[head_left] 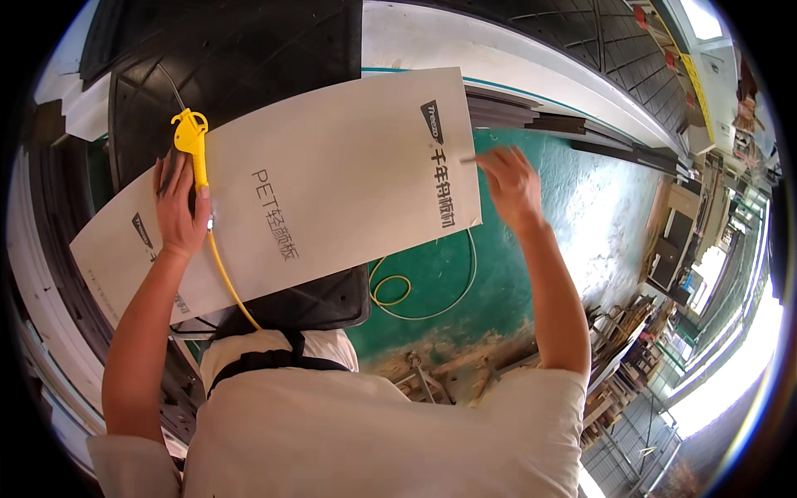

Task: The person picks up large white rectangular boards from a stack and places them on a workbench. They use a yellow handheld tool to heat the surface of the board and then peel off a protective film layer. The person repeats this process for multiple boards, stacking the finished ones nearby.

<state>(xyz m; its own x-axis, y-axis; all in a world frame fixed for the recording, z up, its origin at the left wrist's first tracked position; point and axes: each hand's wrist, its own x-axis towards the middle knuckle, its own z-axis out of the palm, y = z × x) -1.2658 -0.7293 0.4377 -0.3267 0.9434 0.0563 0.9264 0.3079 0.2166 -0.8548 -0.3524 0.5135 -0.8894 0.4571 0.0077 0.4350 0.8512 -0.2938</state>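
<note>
1. Beyond the right edge of the black plastic tabletop (336, 299) it's just glossy green painted floor (502, 278), so anything slipping off that side has nothing in between to catch it.
2. Big pale rectangular printed board (332, 174) lies at a slant on the tabletop, its right end well out past that right edge. Lean on the overhang and I reckon it tips or flexes. Its lower left corner looks past the left edge too, so it could swivel.
3. Thin yellow flexible hose (224, 270) runs off the board toward the tabletop's front edge, right by the person's waist. A body shift could tug it and drag whatever's on the end.
4. Left hand (178, 207): fingers spread fairly wide, palm down on the board's left half. Can't tell how hard it presses; too light and the board could skate.
5. Right hand (510, 178): fingers narrowed to a pinch just off the board's right edge. Pushing down there would load the unsupported end.
6. Bright yellow plastic air gun (193, 141) sits along the left thumb; a bumped trigger might blast air.
7. Slim greyish stick-like thing (469, 160), in the right fingertips. Too blurry to ID; if it's hard, it might scratch the face.
</note>
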